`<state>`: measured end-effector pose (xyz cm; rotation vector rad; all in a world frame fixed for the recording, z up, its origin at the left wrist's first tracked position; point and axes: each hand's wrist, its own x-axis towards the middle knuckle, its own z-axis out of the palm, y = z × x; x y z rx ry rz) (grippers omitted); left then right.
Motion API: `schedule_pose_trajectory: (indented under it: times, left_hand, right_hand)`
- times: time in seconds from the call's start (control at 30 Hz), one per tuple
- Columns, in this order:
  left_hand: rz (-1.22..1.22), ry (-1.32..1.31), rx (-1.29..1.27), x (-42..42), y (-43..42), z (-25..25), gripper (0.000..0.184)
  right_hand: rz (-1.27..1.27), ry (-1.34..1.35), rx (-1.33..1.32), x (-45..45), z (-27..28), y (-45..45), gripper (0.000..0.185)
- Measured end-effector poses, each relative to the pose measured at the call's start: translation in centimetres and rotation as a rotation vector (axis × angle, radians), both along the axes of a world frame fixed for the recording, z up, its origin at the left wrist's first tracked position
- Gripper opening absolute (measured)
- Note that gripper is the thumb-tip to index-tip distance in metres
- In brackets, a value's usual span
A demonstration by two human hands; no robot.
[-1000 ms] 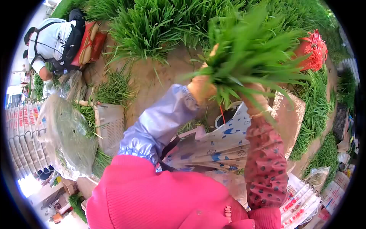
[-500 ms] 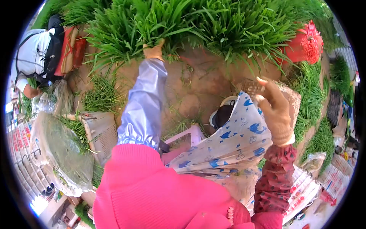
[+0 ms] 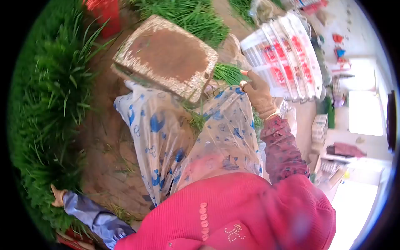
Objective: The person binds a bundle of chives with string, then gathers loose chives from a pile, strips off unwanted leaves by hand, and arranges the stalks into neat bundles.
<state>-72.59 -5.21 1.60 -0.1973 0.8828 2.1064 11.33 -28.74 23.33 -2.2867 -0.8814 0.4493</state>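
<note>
My left hand (image 3: 58,196), in a tan glove below a shiny lavender sleeve, is closed around leaves at the edge of the tall green leafy plants (image 3: 50,108) on the left. Leaves hide part of its fingers. My right hand (image 3: 259,95), gloved in tan below a dark red dotted sleeve, is at upper centre-right, beside a bunch of green stalks (image 3: 229,73). Its visible fingers are apart, and nothing can be made out between them. A clear plastic sheet with blue prints (image 3: 156,137) covers my lap.
A worn, dirt-covered board or box top (image 3: 171,50) lies ahead of my lap. Beyond my right hand are bundled white sheets with red print (image 3: 283,58). A red container (image 3: 106,18) stands at upper left. Loose green blades lie on the brown ground (image 3: 104,146).
The view has swung right. My left hand, earlier at the plants ahead, now appears at lower left, still among leaves. My right hand now appears higher, by the green stalks.
</note>
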Motion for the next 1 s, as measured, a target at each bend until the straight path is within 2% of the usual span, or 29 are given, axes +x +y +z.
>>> schedule_pose_trajectory:
  times: [0.03,0.1,0.13,0.2,0.23,0.3,0.37,0.4,0.43,0.5,0.57,0.63,0.7,0.77,0.83,0.9,0.93,0.97,1.0]
  left_hand:
    - [-0.027,0.001,0.014,0.8,0.3,1.5,0.097]
    - [0.055,0.253,-0.133,4.5,1.3,7.2,0.071]
    - [0.022,0.591,-0.343,6.1,1.8,9.0,0.067]
    - [0.063,1.234,-0.983,9.3,2.7,12.8,0.063]
    - [0.202,1.333,-0.981,10.2,3.1,13.6,0.078]
    - [0.364,1.456,-0.937,12.5,4.7,16.4,0.094]
    - [0.488,1.818,-0.901,17.0,4.5,19.8,0.088]
    - [0.55,1.99,-0.764,19.1,4.6,20.9,0.081]
    - [0.582,1.966,-0.731,21.0,5.3,22.0,0.081]
    - [0.534,2.291,-0.391,24.8,6.8,23.8,0.077]
    - [0.336,2.32,-0.027,31.7,8.0,25.1,0.071]
    - [0.169,2.368,0.087,40.8,8.2,25.9,0.07]
    - [-0.07,2.355,0.261,48.3,9.3,24.8,0.075]
    - [-0.255,2.375,0.393,56.0,9.7,23.3,0.073]
    - [-0.396,2.404,0.59,62.9,11.0,21.1,0.076]
    - [-0.559,2.383,0.713,70.3,11.5,19.2,0.078]
    - [-0.553,2.401,0.776,73.8,11.3,18.2,0.08]
    - [-0.541,2.417,0.839,77.2,11.4,17.3,0.082]
    - [-0.661,2.374,0.835,79.9,12.4,15.7,0.081]
  right_hand:
    - [-0.027,0.001,0.014,0.6,-0.7,-1.7,0.037]
    - [-0.056,-0.047,-0.094,1.9,-1.9,-5.4,0.037]
    - [-0.067,-0.051,-0.036,2.7,-2.5,-7.2,0.037]
    - [-0.128,-0.043,-0.049,2.6,-2.9,-9.4,0.037]
    - [-0.148,-0.068,-0.076,3.2,-2.2,-10.2,0.037]
    - [-0.2,-0.039,-0.036,4.1,-3.4,-11.8,0.037]
    - [-0.24,-0.021,0.012,5.6,-4.7,-13.7,0.037]
    - [-0.272,-0.035,0.037,6.3,-6.1,-15.0,0.037]
    - [-0.302,-0.06,0.067,7.2,-6.9,-15.4,0.037]
    - [-0.317,-0.023,0.058,8.1,-7.5,-15.6,0.037]
    - [-0.331,0.023,0.013,9.5,-7.9,-15.8,0.037]
    - [-0.343,0.178,0.0,11.0,-9.1,-15.5,0.037]
    - [-0.358,0.208,-0.007,12.8,-11.0,-15.1,0.037]
    - [-0.367,0.178,0.135,14.6,-12.8,-14.2,0.037]
    - [-0.348,0.179,0.143,15.8,-13.9,-13.1,0.037]
    - [-0.28,0.281,-0.063,17.0,-12.7,-11.2,0.036]
    - [-0.213,0.179,0.037,17.5,-15.0,-11.1,0.035]
    - [-0.197,0.189,0.041,18.1,-15.7,-10.4,0.035]
    - [-0.156,0.222,0.006,18.5,-16.3,-9.7,0.033]
